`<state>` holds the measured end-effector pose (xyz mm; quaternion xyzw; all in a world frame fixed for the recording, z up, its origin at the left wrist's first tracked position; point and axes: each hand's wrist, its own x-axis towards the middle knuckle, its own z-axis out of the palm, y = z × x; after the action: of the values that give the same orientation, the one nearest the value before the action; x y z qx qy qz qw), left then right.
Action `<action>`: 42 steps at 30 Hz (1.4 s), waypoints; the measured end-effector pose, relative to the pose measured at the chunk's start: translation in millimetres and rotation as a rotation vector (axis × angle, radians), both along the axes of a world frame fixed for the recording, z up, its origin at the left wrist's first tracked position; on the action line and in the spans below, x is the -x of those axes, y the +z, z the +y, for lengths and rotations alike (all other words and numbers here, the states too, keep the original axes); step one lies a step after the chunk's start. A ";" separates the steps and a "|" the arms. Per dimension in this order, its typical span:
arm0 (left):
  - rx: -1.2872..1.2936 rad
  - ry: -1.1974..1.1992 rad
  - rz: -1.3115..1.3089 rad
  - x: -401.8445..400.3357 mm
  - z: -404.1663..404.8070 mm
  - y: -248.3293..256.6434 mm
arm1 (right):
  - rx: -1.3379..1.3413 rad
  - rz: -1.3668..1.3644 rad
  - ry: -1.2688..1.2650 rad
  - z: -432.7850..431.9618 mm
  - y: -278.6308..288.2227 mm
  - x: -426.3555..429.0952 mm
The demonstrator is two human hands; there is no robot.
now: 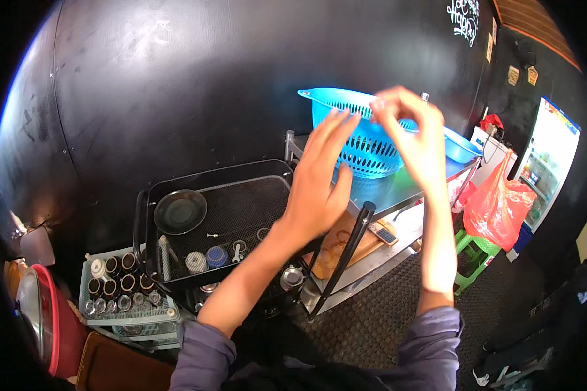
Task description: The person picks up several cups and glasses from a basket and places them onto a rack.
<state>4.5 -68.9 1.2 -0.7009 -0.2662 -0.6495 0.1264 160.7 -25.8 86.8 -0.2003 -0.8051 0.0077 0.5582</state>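
Note:
My left hand (323,181) is raised in front of a blue plastic colander basket (372,146), fingers spread and nothing seen in them. To its right, my right hand (411,117) is lifted near the basket's rim, its thumb and fingertips close together; blur hides whether something small lies between them. The basket stands on a stainless steel table (406,190), and a blue basin (462,146) sits behind it to the right. Left of my hands a black mesh-bottomed cart tray (244,195) holds a dark round plate (180,212), a blue lid (216,256) and small metal parts.
A rack (127,321) of glass jars stands at lower left beside a red tub (68,327). A phone (385,235) lies on the table's lower shelf. A red plastic bag (499,210) rests on a green stool (474,259), near a lit display fridge (548,161).

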 end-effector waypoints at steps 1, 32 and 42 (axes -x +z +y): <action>-0.004 0.002 0.001 0.2 18.3 7.6 | 0.024 -0.056 0.013 22.9 16.7 4.0; 0.291 -0.071 0.184 27.4 61.4 5.8 | 0.157 -0.823 0.328 150.5 66.8 7.2; 0.229 -0.153 -0.033 45.1 -22.0 -22.2 | -0.038 0.040 0.349 13.8 30.2 -24.2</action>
<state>-40.6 -90.8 -21.0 -0.7184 -0.2863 -0.6339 -0.0088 184.9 -12.0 117.0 -0.0469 -0.8165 0.0933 0.5678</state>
